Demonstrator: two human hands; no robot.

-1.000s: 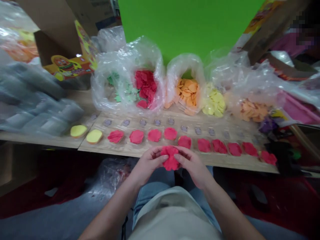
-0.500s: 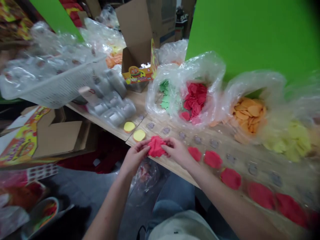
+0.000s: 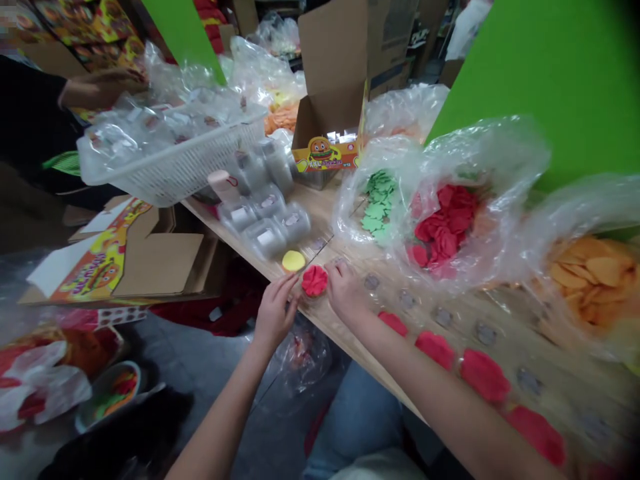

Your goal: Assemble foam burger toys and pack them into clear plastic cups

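A red ruffled foam piece (image 3: 315,280) lies on the wooden board (image 3: 350,327) near its left end, beside a yellow disc (image 3: 293,261). My left hand (image 3: 274,312) touches the piece's left edge with curled fingertips. My right hand (image 3: 345,291) presses its right edge, fingers bent. A row of similar red pieces (image 3: 436,347) runs along the board to the right, behind my right forearm. Small grey tokens (image 3: 406,299) sit in a second row further back.
Clear bags hold green cut-outs (image 3: 379,203), red pieces (image 3: 447,223) and orange discs (image 3: 590,267). A white basket (image 3: 170,167) of plastic cups, a burger-printed carton (image 3: 327,120) and flat cartons (image 3: 120,257) lie left. Another person's hand (image 3: 100,87) reaches at far left.
My view swung left. Both hands carried the red piece from my lap up and left, and set it on the board where a second yellow disc lay.
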